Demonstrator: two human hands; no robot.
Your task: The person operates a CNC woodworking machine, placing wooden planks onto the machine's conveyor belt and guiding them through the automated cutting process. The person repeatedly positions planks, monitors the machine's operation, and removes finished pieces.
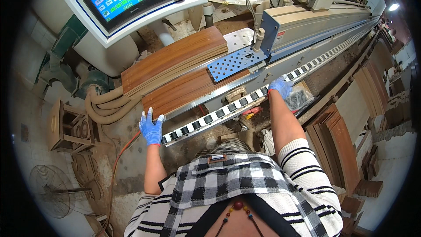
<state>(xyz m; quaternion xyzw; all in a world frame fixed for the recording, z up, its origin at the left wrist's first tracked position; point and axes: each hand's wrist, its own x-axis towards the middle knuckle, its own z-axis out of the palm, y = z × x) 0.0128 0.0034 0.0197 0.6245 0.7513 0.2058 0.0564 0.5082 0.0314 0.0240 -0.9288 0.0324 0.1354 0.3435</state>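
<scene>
A wood-grain board (175, 94) lies along the machine's metal edge, its right part under a blue perforated plate (234, 65). My blue-gloved left hand (152, 129) is at the board's near left corner, fingers spread, fingertips touching it. Below it runs a long roller rail (215, 116) with black and white segments. My blue-gloved right hand (280, 87) has its fingers curled over this rail, right of the blue plate. A stack of similar boards (175, 57) sits behind the first board.
A control panel (125, 0) hangs at upper left, over hoses (103, 107). The machine's long beam (315, 22) reaches right. A wooden stool (66, 127) and fan (48, 191) stand left. Board stacks (333, 145) fill the right; an orange hose (120, 153) crosses the floor.
</scene>
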